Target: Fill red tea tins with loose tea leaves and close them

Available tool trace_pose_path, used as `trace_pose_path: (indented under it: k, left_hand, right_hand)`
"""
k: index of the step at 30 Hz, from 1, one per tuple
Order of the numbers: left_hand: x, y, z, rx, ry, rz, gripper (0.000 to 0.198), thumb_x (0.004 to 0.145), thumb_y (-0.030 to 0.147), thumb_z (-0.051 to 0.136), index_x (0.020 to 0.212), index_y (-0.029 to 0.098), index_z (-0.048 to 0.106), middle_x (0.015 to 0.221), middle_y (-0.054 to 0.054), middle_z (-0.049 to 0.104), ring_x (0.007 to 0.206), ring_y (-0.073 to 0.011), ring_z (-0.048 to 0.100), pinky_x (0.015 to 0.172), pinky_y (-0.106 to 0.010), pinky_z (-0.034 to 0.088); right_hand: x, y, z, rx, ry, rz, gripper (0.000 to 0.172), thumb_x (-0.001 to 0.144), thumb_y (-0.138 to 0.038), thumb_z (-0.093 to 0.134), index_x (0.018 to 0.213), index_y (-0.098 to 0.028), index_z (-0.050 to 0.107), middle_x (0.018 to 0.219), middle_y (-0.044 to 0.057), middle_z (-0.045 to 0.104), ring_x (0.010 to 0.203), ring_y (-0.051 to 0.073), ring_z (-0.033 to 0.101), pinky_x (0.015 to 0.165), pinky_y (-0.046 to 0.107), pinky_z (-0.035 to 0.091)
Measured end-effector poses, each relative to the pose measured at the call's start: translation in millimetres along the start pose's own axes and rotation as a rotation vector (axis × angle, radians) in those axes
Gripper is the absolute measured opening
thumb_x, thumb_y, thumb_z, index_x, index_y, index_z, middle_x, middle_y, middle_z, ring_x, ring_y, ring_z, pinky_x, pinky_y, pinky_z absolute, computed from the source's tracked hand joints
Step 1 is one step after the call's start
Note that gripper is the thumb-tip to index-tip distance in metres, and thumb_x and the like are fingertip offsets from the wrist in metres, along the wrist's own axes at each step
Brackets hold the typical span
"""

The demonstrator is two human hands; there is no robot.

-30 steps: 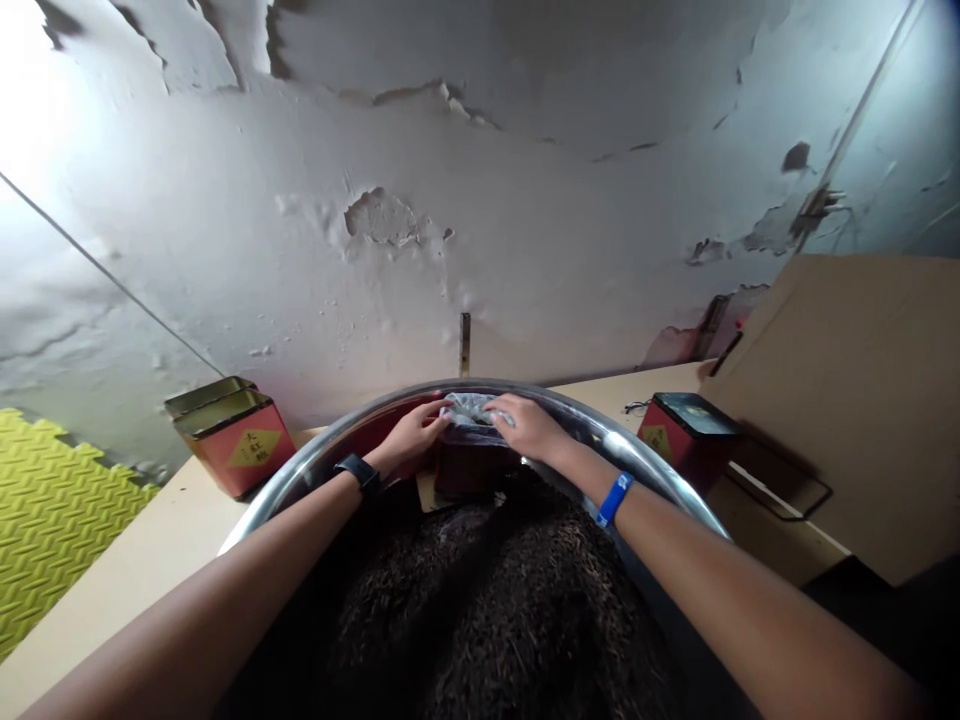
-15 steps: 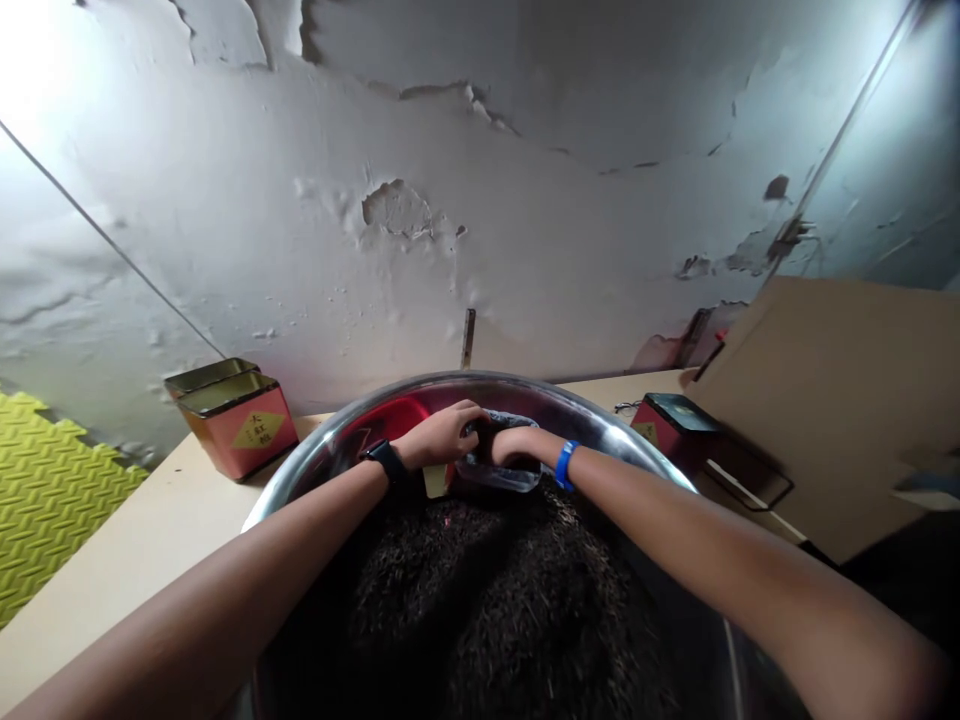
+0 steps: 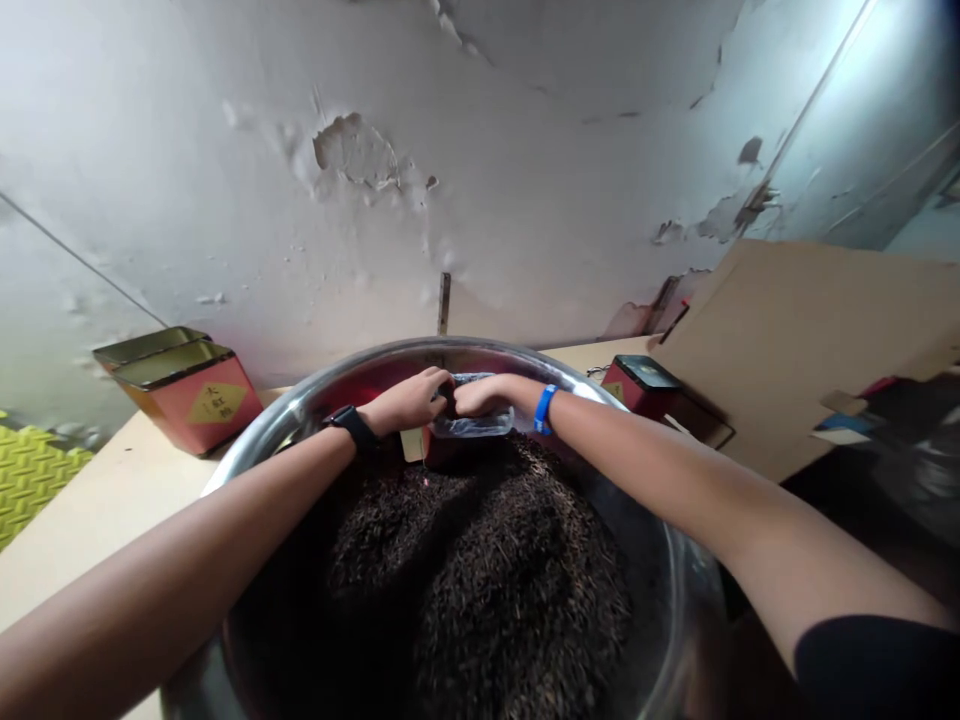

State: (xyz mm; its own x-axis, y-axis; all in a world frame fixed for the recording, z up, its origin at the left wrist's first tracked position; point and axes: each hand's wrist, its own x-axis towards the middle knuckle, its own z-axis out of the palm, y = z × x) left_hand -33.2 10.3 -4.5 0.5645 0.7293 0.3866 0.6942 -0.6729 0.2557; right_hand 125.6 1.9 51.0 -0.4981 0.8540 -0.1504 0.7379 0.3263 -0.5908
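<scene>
A large round metal basin (image 3: 247,450) holds a heap of dark, loose leaf-like material (image 3: 525,590). At its far side stands a red tin (image 3: 450,450) with a yellow label, lined with a clear plastic bag (image 3: 476,425). My left hand (image 3: 412,400), below a black watch, has its fingers curled at the bag's left edge. Over the bag's opening is my right hand (image 3: 480,395), with a blue wristband, its fingers curled together at the bag's left side. Whatever lies inside its fingers is hidden.
Two open red tins (image 3: 214,405) stand nested on the table (image 3: 97,510) at left. A closed dark-red tin (image 3: 645,385) is right of the basin, beside a large cardboard piece (image 3: 810,340). Behind is a peeling wall (image 3: 525,200); yellow foam mat (image 3: 34,475) lies far left.
The view has shifted, so things appear further left and higher. My right hand has come up out of the bag's opening to its left edge, beside my left hand.
</scene>
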Motion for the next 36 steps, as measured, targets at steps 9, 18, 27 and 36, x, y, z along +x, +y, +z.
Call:
trace_pose_path:
  k: [9, 18, 27, 36]
  left_hand:
    - [2.7, 6.1, -21.4, -0.003, -0.116, -0.047, 0.026, 0.073, 0.018, 0.045, 0.085, 0.020, 0.068, 0.083, -0.001, 0.068, 0.069, -0.0138, 0.057, 0.065, -0.024, 0.041]
    - [1.3, 14.4, -14.9, 0.064, -0.150, -0.118, 0.031, 0.076, 0.016, 0.042, 0.094, 0.018, 0.068, 0.093, -0.002, 0.068, 0.074, -0.0126, 0.055, 0.072, -0.023, 0.039]
    - [1.9, 11.3, -13.6, 0.084, -0.248, -0.110, 0.032, 0.079, 0.020, 0.040, 0.096, 0.020, 0.067, 0.092, -0.002, 0.068, 0.075, -0.0131, 0.057, 0.069, -0.022, 0.038]
    - [0.2, 19.2, -16.5, 0.101, -0.270, -0.067, 0.032, 0.078, 0.021, 0.041, 0.095, 0.019, 0.069, 0.090, -0.002, 0.068, 0.073, -0.0133, 0.055, 0.068, -0.023, 0.038]
  right_hand:
    - [-69.3, 10.3, 22.3, -0.187, -0.083, -0.823, 0.030, 0.091, -0.035, 0.044, 0.096, -0.014, 0.064, 0.091, 0.006, 0.066, 0.083, 0.014, 0.057, 0.077, 0.026, 0.041]
    - [-65.4, 33.8, 81.8, -0.311, -0.585, -0.874, 0.085, 0.070, -0.069, 0.054, 0.139, -0.022, 0.037, 0.152, 0.010, 0.019, 0.138, 0.032, 0.013, 0.110, 0.043, 0.017]
    - [-74.8, 32.1, 85.7, -0.430, -0.830, -0.812, 0.109, 0.058, -0.065, 0.067, 0.146, -0.021, 0.019, 0.152, 0.012, 0.016, 0.138, 0.032, 0.013, 0.112, 0.044, 0.010]
    - [-83.4, 22.8, 95.0, -0.495, -0.702, -0.874, 0.097, 0.059, -0.059, 0.068, 0.139, -0.014, 0.035, 0.135, 0.020, 0.042, 0.122, 0.034, 0.041, 0.099, 0.045, 0.031]
